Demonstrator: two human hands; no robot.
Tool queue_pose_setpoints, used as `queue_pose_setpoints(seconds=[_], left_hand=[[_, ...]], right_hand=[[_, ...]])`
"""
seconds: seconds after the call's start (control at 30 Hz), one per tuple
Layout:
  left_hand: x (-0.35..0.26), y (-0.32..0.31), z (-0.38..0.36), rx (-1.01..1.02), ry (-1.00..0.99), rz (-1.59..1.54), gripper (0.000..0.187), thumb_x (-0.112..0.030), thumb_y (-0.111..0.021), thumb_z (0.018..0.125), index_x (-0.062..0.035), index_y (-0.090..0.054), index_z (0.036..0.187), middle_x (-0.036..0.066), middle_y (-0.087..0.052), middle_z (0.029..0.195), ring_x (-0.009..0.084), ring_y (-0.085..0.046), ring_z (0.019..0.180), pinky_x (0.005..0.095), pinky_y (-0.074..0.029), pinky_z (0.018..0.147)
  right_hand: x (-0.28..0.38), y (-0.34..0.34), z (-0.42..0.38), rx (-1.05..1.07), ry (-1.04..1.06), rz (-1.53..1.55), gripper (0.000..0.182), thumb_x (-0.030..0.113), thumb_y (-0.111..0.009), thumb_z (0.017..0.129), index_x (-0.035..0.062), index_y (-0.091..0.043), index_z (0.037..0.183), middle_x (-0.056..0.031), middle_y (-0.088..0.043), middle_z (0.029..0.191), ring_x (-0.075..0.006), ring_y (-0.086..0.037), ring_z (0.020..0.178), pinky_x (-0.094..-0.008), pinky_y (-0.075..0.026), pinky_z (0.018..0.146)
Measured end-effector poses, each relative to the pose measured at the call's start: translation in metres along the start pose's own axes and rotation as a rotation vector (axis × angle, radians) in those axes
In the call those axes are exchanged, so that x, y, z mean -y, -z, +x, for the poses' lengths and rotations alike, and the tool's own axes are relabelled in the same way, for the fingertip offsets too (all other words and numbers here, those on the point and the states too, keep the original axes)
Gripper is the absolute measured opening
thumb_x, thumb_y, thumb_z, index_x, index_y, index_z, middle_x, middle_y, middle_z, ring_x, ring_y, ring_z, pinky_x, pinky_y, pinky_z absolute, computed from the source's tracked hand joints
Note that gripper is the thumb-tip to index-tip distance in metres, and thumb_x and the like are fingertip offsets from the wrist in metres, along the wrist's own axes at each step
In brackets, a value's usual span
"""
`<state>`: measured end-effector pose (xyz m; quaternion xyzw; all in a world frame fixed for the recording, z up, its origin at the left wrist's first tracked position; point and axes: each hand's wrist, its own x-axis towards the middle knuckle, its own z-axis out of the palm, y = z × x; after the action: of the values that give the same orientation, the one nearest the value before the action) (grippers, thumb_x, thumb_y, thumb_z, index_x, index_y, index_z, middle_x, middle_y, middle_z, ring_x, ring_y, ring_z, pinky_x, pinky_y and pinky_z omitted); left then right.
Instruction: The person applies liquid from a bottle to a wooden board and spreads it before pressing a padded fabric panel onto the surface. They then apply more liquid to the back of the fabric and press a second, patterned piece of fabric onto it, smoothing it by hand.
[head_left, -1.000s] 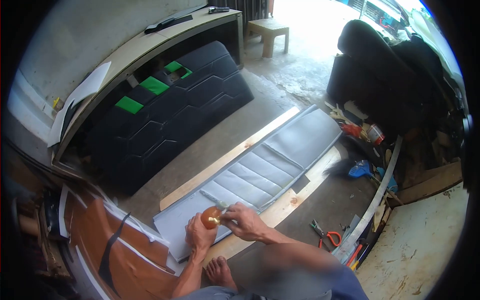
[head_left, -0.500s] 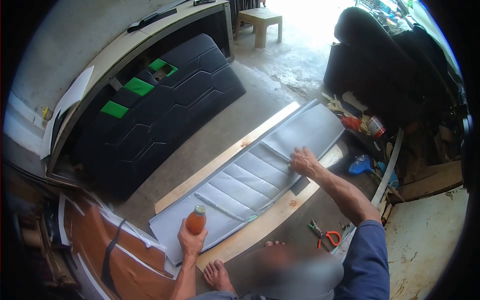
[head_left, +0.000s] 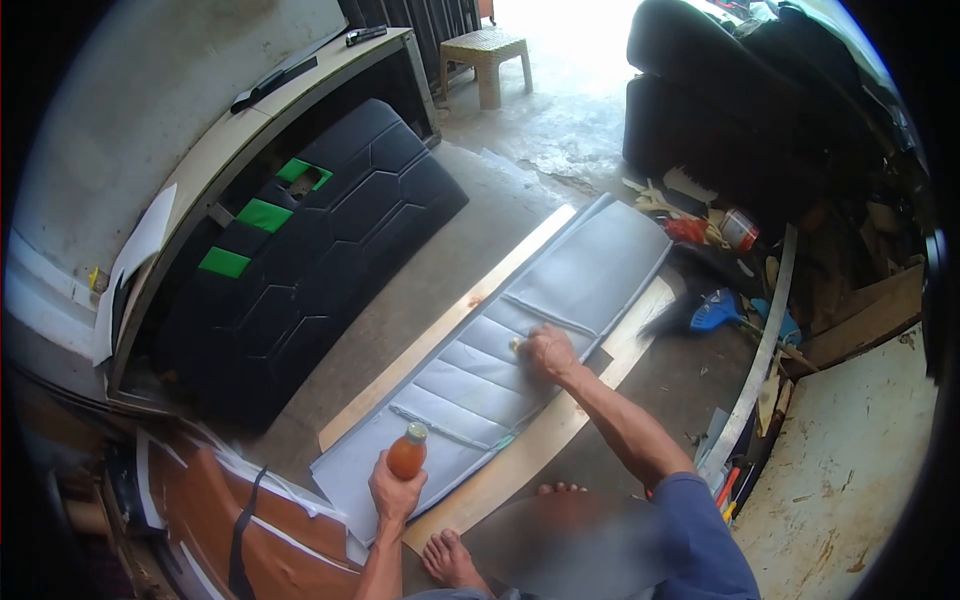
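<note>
Looking down from the head camera, the view centres on a grey quilted seat cover lying diagonally on a long wooden board on the concrete floor. Low in the frame, left of centre, the left hand is wrapped around a small orange bottle, held upright just over the cover's near end; its cap is pale. Near the middle of the frame, the right hand rests on the cover at a cross seam, fingers curled around a small pale object too small to identify. A black hexagon-stitched panel with green patches leans under a table at upper left. Brown leather pieces lie at lower left. Tools with coloured handles sit at lower right.
</note>
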<state>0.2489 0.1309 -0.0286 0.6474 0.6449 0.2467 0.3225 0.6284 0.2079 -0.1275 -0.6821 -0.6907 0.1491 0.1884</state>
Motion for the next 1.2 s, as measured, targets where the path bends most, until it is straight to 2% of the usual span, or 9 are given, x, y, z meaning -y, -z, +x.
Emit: queue_pose_setpoints(seconds=[0.07,0.13,0.27,0.4,0.47,0.63,0.83,1.1,1.2], left_hand=[[-0.001,0.005,-0.004,0.004,0.035,-0.027,0.037,-0.015,-0.079,0.067,-0.0016,-0.061,0.098,0.019,-0.068,0.089,0.0375,-0.067,0.082,0.0431,-0.053,0.076],[-0.004,0.007,-0.004,0.005,0.09,-0.094,0.039,-0.016,-0.079,0.067,-0.0016,-0.062,0.098,0.019,-0.068,0.089,0.0399,-0.068,0.085,0.0443,-0.053,0.077],[0.002,0.003,-0.001,-0.025,0.022,-0.046,0.039,-0.016,-0.08,0.067,-0.0017,-0.061,0.099,0.02,-0.068,0.09,0.0407,-0.067,0.086,0.0444,-0.053,0.077],[0.009,0.001,-0.01,0.001,0.02,-0.007,0.04,-0.017,-0.08,0.066,-0.0022,-0.061,0.098,0.02,-0.067,0.089,0.0415,-0.066,0.084,0.0454,-0.052,0.076],[0.009,0.004,-0.008,0.009,-0.065,0.01,0.039,-0.018,-0.08,0.066,-0.0024,-0.06,0.096,0.019,-0.067,0.088,0.0422,-0.065,0.083,0.0467,-0.052,0.076],[-0.002,0.022,-0.021,-0.024,-0.059,-0.125,0.041,-0.018,-0.081,0.071,-0.0024,-0.062,0.104,0.018,-0.069,0.091,0.0327,-0.07,0.083,0.0392,-0.054,0.076],[-0.018,0.025,-0.016,-0.05,-0.129,-0.21,0.039,-0.017,-0.082,0.071,-0.0027,-0.062,0.101,0.015,-0.068,0.087,0.0276,-0.068,0.079,0.0372,-0.053,0.075],[0.004,0.02,-0.025,0.054,-0.06,-0.302,0.039,-0.009,-0.081,0.072,-0.0048,-0.061,0.106,0.005,-0.067,0.085,0.0137,-0.065,0.075,0.0309,-0.054,0.069],[-0.002,0.022,-0.03,0.047,-0.041,-0.241,0.041,-0.011,-0.081,0.072,-0.0047,-0.062,0.107,0.005,-0.068,0.087,0.0146,-0.065,0.077,0.0316,-0.054,0.073]], right_hand=[[-0.002,0.019,-0.015,0.078,0.099,0.082,0.018,0.02,-0.061,0.086,0.012,-0.077,0.083,-0.0121,-0.069,0.09,-0.0314,-0.063,0.096,-0.0457,-0.051,0.08],[-0.02,0.039,-0.015,-0.262,-0.415,-0.018,0.017,0.02,-0.062,0.085,0.0133,-0.078,0.086,-0.0105,-0.068,0.09,-0.0316,-0.062,0.096,-0.046,-0.049,0.08],[-0.026,0.035,-0.053,-0.032,-0.109,-0.012,0.016,0.019,-0.064,0.084,0.0134,-0.078,0.088,-0.0098,-0.068,0.09,-0.032,-0.062,0.096,-0.0467,-0.048,0.082],[-0.012,0.028,-0.089,-0.348,-0.602,0.0,0.018,0.017,-0.061,0.091,0.0091,-0.075,0.097,-0.0122,-0.068,0.105,-0.0324,-0.062,0.098,-0.0454,-0.048,0.085],[0.002,0.005,-0.116,-0.47,-0.332,0.101,0.019,0.013,-0.059,0.094,0.0052,-0.071,0.106,-0.0154,-0.066,0.11,-0.0351,-0.061,0.107,-0.0484,-0.047,0.093],[0.076,-0.047,-0.139,-0.547,-0.46,0.231,0.02,0.01,-0.056,0.098,0.0003,-0.063,0.113,-0.0272,-0.056,0.131,-0.0497,-0.051,0.123,-0.0538,-0.041,0.106],[0.13,-0.035,-0.144,-0.379,-0.27,0.542,0.018,0.008,-0.062,0.094,0.0005,-0.065,0.11,-0.0222,-0.063,0.121,-0.0408,-0.06,0.115,-0.0449,-0.049,0.099],[-0.104,0.065,-0.137,-0.6,-0.439,0.058,0.021,0.016,-0.053,0.098,0.0039,-0.066,0.109,-0.0211,-0.066,0.101,-0.0394,-0.064,0.096,-0.0459,-0.051,0.086],[-0.195,0.129,-0.15,-0.189,-0.627,-0.012,0.022,0.022,-0.056,0.099,0.0068,-0.067,0.11,-0.0227,-0.071,0.1,-0.038,-0.069,0.097,-0.0429,-0.054,0.084]])
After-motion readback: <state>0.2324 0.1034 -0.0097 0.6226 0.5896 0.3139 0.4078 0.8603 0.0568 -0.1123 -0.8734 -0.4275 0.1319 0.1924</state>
